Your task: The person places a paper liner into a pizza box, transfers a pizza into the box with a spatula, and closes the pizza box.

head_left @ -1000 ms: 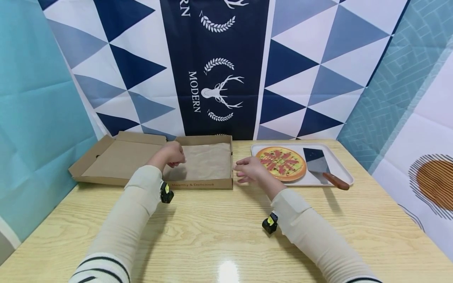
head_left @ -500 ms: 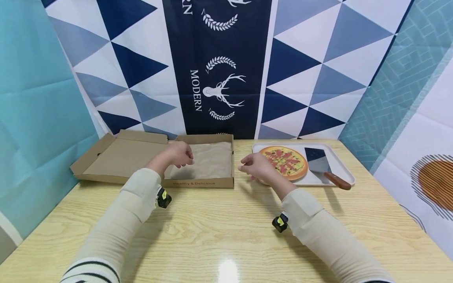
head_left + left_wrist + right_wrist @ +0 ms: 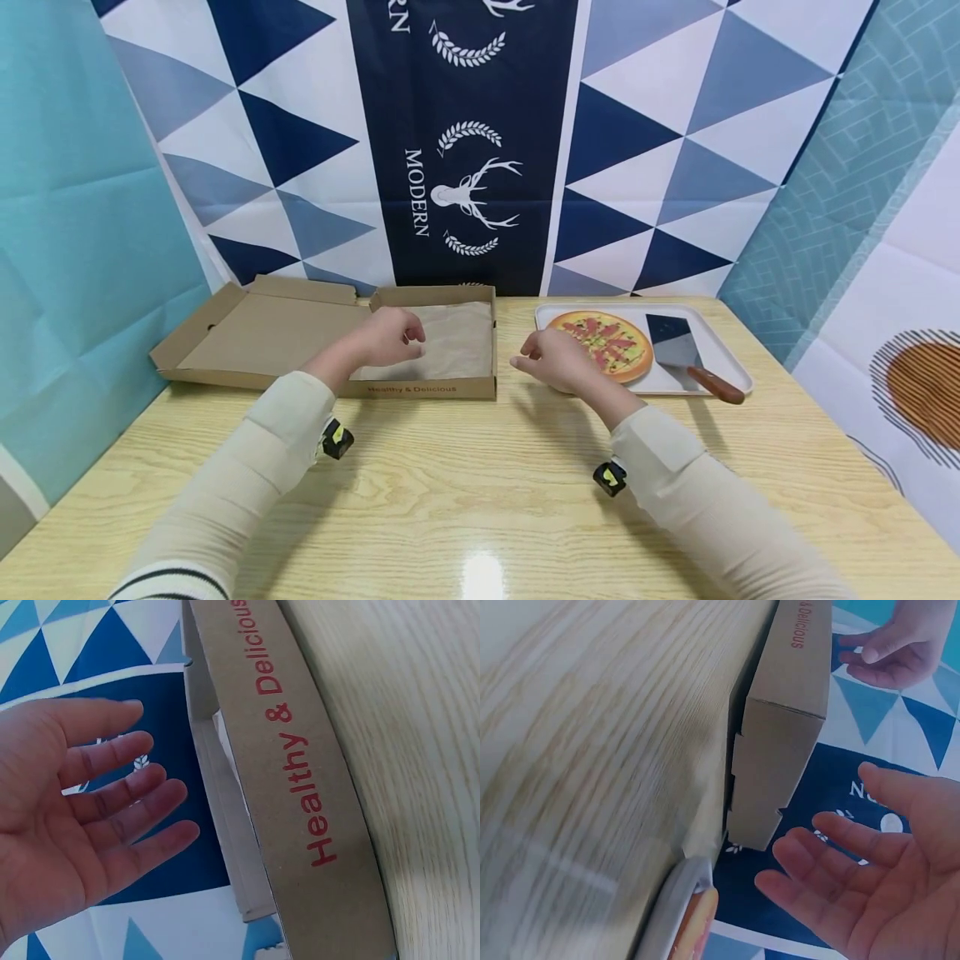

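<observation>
My left hand hovers over the near side of an unfolded cardboard pizza box, fingers loosely bent and holding nothing. In the left wrist view that hand is spread beside the box's printed front wall. Brown paper lines the box. My right hand hangs in front of the left end of a white tray, and its relaxed fingers are bare in the right wrist view. On the tray lies a pizza, partly covered by the right hand in the head view.
A pizza server with a wooden handle lies on the tray's right side, its handle jutting over the near rim. The box lid lies folded back to the left. A patterned cloth hangs behind the wooden table.
The left hand has shifted right over the box, its fingers loosening. The right hand has moved slightly right toward the tray. The box, pizza and server stay in place.
</observation>
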A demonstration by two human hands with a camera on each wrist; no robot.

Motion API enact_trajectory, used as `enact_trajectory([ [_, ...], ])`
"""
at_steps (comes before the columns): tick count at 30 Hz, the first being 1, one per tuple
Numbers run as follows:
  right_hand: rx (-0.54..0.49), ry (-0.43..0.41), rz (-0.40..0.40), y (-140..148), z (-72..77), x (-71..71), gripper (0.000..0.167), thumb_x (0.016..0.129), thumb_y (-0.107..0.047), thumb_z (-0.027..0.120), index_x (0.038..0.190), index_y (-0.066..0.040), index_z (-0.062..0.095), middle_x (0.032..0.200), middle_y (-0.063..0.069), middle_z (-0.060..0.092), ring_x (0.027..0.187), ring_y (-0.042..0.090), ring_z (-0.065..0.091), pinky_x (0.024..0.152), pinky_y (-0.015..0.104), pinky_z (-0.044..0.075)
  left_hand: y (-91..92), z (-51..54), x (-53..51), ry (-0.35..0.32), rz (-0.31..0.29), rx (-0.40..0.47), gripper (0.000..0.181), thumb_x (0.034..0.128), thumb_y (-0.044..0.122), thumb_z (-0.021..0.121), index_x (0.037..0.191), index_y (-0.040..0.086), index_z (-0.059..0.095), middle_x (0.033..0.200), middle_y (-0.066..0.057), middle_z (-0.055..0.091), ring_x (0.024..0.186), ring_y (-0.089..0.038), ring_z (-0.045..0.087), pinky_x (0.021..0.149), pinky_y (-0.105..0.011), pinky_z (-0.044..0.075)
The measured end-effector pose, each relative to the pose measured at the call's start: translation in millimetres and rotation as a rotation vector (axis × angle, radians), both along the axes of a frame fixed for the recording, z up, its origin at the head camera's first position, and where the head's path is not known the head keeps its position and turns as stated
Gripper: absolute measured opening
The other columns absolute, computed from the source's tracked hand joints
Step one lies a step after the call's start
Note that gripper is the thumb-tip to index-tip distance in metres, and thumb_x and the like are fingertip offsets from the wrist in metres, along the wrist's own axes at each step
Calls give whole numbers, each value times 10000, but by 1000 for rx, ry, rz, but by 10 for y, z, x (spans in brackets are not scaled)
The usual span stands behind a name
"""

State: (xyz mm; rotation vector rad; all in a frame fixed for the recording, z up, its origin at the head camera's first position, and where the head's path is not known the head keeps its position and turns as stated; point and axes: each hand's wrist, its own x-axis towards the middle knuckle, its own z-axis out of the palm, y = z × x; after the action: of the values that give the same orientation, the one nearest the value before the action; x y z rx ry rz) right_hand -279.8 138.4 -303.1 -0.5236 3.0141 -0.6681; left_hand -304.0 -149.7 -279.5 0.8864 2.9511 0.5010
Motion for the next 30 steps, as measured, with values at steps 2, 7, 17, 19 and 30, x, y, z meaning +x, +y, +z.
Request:
enact_trajectory([
  [2,25,-1,4,14,13,21,408,942,-337,648,1125,26,675,1043,140,681,967,273,635,853,444,526,7,-11,23,23,-28,6,236,890,139,682,1053,-32,688,1022,-154,679,949,-302,631,860,-424,525],
  [7,72,1,26,50,34,68,484,920,-375,668,1163,43,651,1128,178,668,1045,320,625,903,471,507,30,-43,78,71,-78,-14,285,869,180,706,1070,-21,687,1044,-145,678,952,-321,619,854,-427,521],
  [17,149,33,41,114,75,122,525,872,-369,732,1178,48,644,1162,182,664,1071,328,623,909,464,511,116,-43,225,79,-104,-52,392,882,271,680,1183,22,646,1182,-127,623,1013,-269,590,917,-421,487],
  [19,159,35,27,130,94,142,527,864,-375,742,1178,37,645,1146,173,669,1043,313,631,888,459,520,147,-45,245,91,-115,-53,382,879,263,677,1178,27,648,1185,-126,619,1047,-277,591,941,-420,480],
  [30,212,65,-24,254,177,233,533,861,-396,736,1194,9,643,1157,158,658,1006,298,637,851,466,533,353,-57,322,139,-168,-56,353,887,283,689,1149,47,663,1171,-94,616,1116,-265,575,999,-403,449],
])
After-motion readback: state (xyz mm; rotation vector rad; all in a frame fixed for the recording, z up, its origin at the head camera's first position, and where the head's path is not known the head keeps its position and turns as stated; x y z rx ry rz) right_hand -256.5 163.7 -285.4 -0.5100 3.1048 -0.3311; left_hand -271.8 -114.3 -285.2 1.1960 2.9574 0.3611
